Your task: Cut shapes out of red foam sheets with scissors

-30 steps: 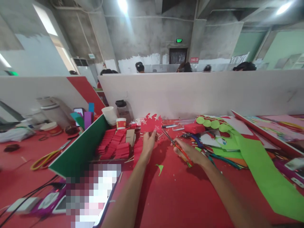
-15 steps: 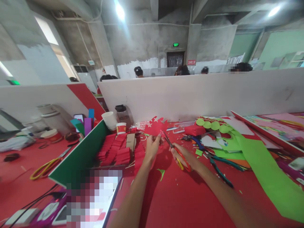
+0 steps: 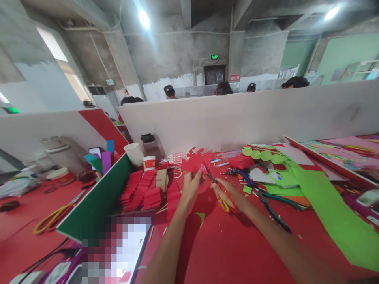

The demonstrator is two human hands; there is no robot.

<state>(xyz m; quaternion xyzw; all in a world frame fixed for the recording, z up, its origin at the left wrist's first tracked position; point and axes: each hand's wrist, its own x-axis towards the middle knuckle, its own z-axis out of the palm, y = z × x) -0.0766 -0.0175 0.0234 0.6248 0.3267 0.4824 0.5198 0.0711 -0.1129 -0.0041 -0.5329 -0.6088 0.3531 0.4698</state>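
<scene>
My left hand (image 3: 192, 183) is closed on the lower edge of a red paper piece (image 3: 194, 162) with jagged, cut-out points along its top. To the right, my right hand (image 3: 222, 192) grips scissors (image 3: 230, 197) with red and yellow handles. Their blades point up and left, near the paper by my left fingertips. Whether the blades touch the paper is hard to tell. A small green paper scrap (image 3: 201, 218) lies on the red table (image 3: 237, 248) below my hands.
Stacked red paper strips (image 3: 143, 191) lie left beside a green divider (image 3: 100, 199) and a tablet (image 3: 130, 248). Pliers (image 3: 274, 215), green paper (image 3: 331, 205) and green circles (image 3: 266, 155) are at right. Cups (image 3: 149, 162) and a bottle (image 3: 150, 146) stand behind. People sit beyond the white partition (image 3: 237, 118).
The camera view has shifted slightly. My left hand sits a little lower by the scissor tips, still holding the red paper; my right hand keeps the scissors.
</scene>
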